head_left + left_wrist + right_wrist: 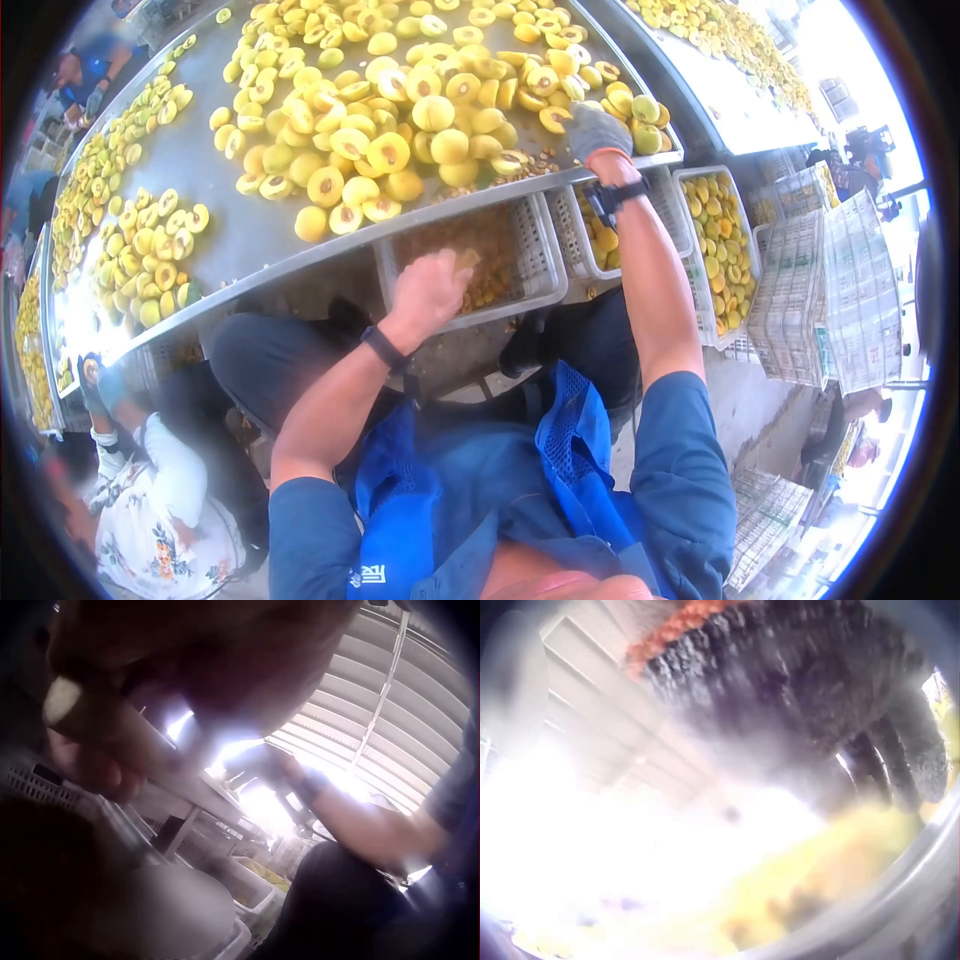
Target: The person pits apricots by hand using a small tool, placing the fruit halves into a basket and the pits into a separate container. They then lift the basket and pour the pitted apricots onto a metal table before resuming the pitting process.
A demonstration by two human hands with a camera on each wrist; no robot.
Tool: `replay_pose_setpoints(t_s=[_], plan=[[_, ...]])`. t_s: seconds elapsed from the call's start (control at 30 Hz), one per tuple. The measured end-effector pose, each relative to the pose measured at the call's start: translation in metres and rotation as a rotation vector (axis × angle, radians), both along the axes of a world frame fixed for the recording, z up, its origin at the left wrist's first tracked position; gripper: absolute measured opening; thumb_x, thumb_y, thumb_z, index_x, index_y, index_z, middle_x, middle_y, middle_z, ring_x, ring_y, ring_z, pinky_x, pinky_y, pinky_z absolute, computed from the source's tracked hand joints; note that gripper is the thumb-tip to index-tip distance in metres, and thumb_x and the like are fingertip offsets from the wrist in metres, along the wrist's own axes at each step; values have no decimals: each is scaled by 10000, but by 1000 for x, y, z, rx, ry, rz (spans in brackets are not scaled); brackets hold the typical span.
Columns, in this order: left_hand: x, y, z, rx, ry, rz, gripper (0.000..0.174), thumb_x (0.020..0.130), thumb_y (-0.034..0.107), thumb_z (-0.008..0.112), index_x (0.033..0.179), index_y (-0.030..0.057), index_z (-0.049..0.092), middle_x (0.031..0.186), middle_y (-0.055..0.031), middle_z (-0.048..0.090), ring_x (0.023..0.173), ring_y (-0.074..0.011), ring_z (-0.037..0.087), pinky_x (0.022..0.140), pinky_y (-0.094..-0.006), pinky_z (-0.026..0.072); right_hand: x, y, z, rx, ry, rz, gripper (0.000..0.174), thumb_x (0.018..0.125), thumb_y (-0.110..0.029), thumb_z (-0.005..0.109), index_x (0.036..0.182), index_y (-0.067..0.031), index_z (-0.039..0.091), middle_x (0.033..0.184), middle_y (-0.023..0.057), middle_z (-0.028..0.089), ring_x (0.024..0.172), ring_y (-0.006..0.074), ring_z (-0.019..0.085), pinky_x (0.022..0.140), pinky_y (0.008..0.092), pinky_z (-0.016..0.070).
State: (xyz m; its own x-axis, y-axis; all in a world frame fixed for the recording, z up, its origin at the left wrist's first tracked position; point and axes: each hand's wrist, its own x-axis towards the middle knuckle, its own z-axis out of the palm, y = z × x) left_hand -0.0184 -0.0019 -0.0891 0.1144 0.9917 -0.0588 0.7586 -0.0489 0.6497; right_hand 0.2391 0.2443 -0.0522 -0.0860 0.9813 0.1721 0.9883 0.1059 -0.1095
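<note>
The bare left hand (430,290) is above a white crate (545,262) of small brown pieces, its fingers curled round a small yellowish piece (466,261). In the left wrist view the left hand (112,727) is dark and blurred. At the metal table's (235,280) near edge, the right hand (600,135), in a grey glove with an orange cuff, reaches among halved yellow fruits. A cut half (554,120) lies beside its fingertips. The right wrist view shows the gloved hand (795,697) with fingers extended downward over blurred yellow fruit (847,847); contact is unclear.
Heaps of halved fruit (350,140) cover much of the table. Brown pits (535,162) lie near its edge. Crates of fruit (718,250) stand to the right, beside stacked crates (860,290). Another person in a floral top (165,510) sits at lower left.
</note>
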Motion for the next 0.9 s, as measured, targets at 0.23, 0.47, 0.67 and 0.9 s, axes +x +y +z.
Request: replay_pose_setpoints(t_s=[0.23,0.47,0.67,0.9], plan=[[0,0,12,-16,-44,18,288,916,287,661,900,2,621,850,-259,682,826,-461,654,738,-535,517,-39,30,4,-272,-31,-15,375,848,-314,681,1101,-44,739,1107,245,719,1063,388,694,897,465,552],[-1,3,19,85,-183,37,273,917,259,660,887,-10,623,811,-263,679,780,-455,657,704,-519,524,-44,-9,20,-51,597,100,354,797,-193,761,1072,19,695,979,190,737,875,277,729,770,377,577],[6,0,48,-145,-799,111,259,1014,233,609,926,-10,629,707,-104,646,580,-192,597,542,-323,482,-38,-95,32,-480,1556,311,408,847,-8,703,1250,4,640,1070,89,704,834,164,691,697,292,590],[20,-8,74,-296,-1008,114,290,1077,260,517,936,23,606,654,-14,586,508,-70,524,463,-222,400,-49,-152,18,-392,1370,510,466,936,-125,696,1375,-10,588,1201,67,689,1068,124,618,933,283,511]])
